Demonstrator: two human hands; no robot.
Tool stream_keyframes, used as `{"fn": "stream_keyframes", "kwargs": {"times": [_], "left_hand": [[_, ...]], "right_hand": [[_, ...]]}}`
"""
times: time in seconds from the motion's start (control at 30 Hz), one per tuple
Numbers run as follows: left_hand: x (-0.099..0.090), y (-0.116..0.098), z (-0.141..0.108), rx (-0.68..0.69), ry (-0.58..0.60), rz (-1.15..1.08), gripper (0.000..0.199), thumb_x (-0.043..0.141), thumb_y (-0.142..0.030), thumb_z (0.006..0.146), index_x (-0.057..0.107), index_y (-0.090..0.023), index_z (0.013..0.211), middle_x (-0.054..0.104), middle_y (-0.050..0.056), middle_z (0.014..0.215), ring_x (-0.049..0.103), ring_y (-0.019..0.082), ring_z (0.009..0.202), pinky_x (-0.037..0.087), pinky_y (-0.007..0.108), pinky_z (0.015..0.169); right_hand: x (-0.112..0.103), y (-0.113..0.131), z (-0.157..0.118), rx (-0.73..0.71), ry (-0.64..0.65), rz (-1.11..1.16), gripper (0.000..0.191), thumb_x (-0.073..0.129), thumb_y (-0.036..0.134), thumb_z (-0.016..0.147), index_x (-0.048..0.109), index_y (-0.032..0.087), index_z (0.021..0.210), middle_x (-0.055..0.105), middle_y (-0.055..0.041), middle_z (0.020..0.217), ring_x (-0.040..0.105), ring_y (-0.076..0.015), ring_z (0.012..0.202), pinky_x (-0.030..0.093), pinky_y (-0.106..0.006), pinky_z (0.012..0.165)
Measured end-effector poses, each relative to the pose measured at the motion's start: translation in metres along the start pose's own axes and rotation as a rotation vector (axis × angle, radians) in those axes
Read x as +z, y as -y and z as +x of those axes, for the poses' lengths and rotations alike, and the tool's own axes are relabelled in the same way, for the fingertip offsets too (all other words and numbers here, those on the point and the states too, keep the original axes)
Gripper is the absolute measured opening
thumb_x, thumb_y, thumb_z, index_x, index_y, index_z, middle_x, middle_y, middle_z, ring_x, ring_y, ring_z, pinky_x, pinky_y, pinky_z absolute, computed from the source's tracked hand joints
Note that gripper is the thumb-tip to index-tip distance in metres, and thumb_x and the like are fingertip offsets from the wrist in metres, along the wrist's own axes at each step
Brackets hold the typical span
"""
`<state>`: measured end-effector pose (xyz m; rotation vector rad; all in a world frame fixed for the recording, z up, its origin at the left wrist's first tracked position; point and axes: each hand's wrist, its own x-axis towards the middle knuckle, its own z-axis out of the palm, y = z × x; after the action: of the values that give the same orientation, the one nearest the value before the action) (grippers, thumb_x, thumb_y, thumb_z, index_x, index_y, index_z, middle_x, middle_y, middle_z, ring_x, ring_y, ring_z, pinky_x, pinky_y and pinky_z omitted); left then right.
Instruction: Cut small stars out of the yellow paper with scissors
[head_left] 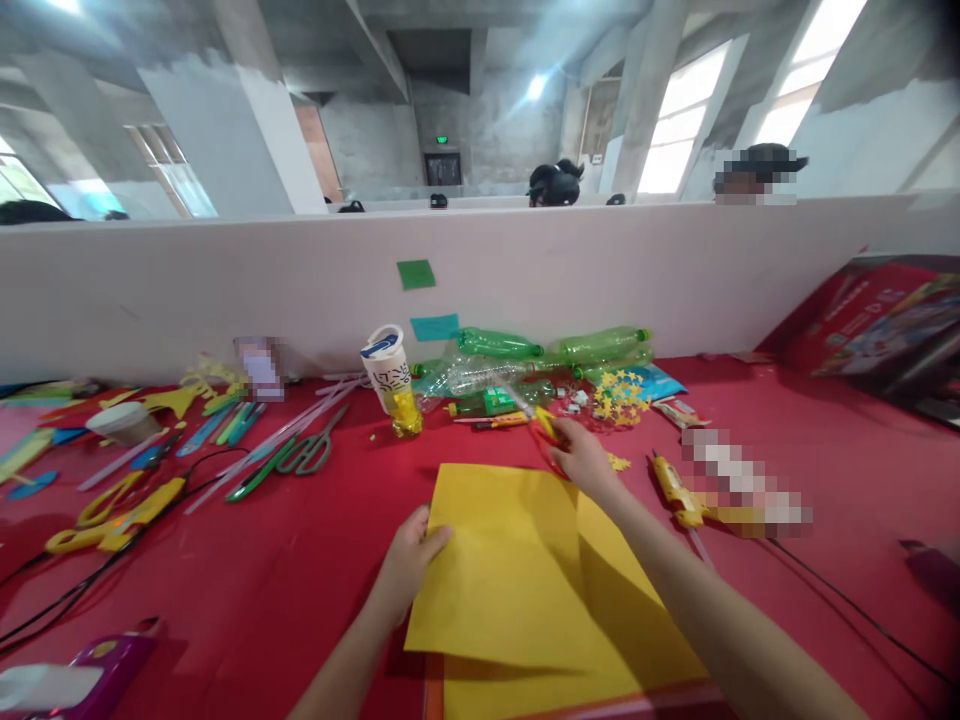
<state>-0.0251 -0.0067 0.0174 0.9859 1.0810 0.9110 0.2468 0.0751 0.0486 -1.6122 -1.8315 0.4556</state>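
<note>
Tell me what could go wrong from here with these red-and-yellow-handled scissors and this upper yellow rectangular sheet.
The scissors in your right hand point toward the green plastic bottles, so reaching forward might knock them. Your left hand grips the edge of the upper yellow sheet, so careless cutting there could nick it. The yellow plastic glue gun lies beside your right forearm, which might brush it; I can't tell whether it's hot.

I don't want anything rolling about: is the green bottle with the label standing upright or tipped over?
Tipped over: the labelled green bottle lies lengthwise across the view, its cap at the left end.
</note>
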Motion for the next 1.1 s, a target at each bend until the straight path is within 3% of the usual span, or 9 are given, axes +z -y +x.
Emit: {"fn": "stream_keyframes", "kwargs": {"times": [0.07,0.17,0.27,0.53,0.7,0.77,0.83,0.97,1.1], "left_hand": [[0.000,-0.001,0.000,0.007,-0.017,-0.010,0.038,0.064,-0.032,0.075,0.051,-0.015,0.106,0.071,0.009,0.098,0.068,0.025,0.086,0.053,0.036,0.074],[0.003,0.001,0.002,0.036,0.069,-0.003,0.044,0.069,-0.020,0.068,0.050,-0.015,0.107,0.070,0.010,0.101,0.067,0.026,0.090,0.052,0.036,0.078],[0.006,0.003,0.003,0.079,0.097,0.022,0.044,0.068,-0.020,0.069,0.051,-0.015,0.109,0.069,0.010,0.104,0.066,0.026,0.091,0.052,0.035,0.076],[0.004,-0.012,0.006,0.036,-0.029,-0.200,0.040,0.067,-0.015,0.068,0.053,-0.017,0.105,0.072,0.007,0.096,0.069,0.025,0.082,0.052,0.036,0.074],[0.002,-0.013,0.002,-0.135,0.052,-0.307,0.038,0.066,-0.018,0.069,0.059,-0.014,0.106,0.071,0.014,0.099,0.069,0.029,0.083,0.052,0.040,0.075],[0.003,-0.010,0.000,-0.251,0.096,-0.256,0.035,0.069,-0.020,0.067,0.064,-0.010,0.101,0.072,0.016,0.096,0.069,0.031,0.084,0.052,0.042,0.077],[0.005,-0.008,0.001,-0.244,0.120,-0.131,0.033,0.072,-0.021,0.065,0.067,-0.009,0.096,0.073,0.015,0.094,0.068,0.031,0.087,0.051,0.040,0.080],[0.006,-0.009,0.013,-0.056,-0.150,0.061,0.026,0.075,-0.027,0.064,0.070,-0.009,0.082,0.074,0.011,0.079,0.069,0.030,0.078,0.053,0.036,0.071],[0.006,-0.021,0.022,0.073,-0.248,-0.294,0.036,0.074,-0.024,0.066,0.068,-0.011,0.099,0.073,0.011,0.094,0.068,0.027,0.089,0.052,0.036,0.081]], "right_hand": [[-0.012,-0.001,-0.013,0.025,-0.071,0.144,0.036,0.045,0.018,0.075,0.045,0.017,0.112,0.062,-0.0106,0.105,0.059,-0.0220,0.093,0.047,-0.032,0.076],[-0.016,0.000,-0.032,0.070,-0.050,0.310,0.027,0.039,0.027,0.078,0.041,0.020,0.104,0.063,-0.0036,0.086,0.060,-0.0155,0.062,0.045,-0.026,0.055],[-0.004,-0.002,-0.046,0.156,-0.030,0.361,0.016,0.042,0.035,0.079,0.043,0.021,0.086,0.055,0.0038,0.063,0.048,-0.0123,0.041,0.035,-0.023,0.042],[0.011,-0.023,-0.047,0.335,-0.138,0.275,0.034,0.068,0.038,0.062,0.040,0.023,0.075,0.048,0.0035,0.064,0.046,-0.0170,0.057,0.028,-0.024,0.051],[0.013,-0.030,-0.049,0.287,-0.020,0.420,0.031,0.065,0.039,0.066,0.040,0.023,0.073,0.044,0.0068,0.061,0.044,-0.0130,0.051,0.034,-0.023,0.048],[0.012,-0.029,-0.048,0.253,-0.040,0.464,0.030,0.062,0.041,0.070,0.039,0.023,0.077,0.043,0.0072,0.064,0.043,-0.0119,0.051,0.036,-0.023,0.049],[0.006,-0.027,-0.047,0.227,-0.074,0.488,0.029,0.059,0.042,0.074,0.037,0.024,0.078,0.040,0.0075,0.063,0.040,-0.0114,0.051,0.035,-0.023,0.050],[-0.013,-0.014,-0.050,0.181,-0.132,0.488,0.029,0.054,0.045,0.080,0.035,0.024,0.074,0.037,0.0065,0.063,0.039,-0.0123,0.055,0.034,-0.023,0.052],[-0.024,0.009,-0.066,0.107,0.025,0.450,0.033,0.065,0.047,0.072,0.043,0.022,0.076,0.045,0.0045,0.066,0.044,-0.0136,0.060,0.038,-0.023,0.055]]}}
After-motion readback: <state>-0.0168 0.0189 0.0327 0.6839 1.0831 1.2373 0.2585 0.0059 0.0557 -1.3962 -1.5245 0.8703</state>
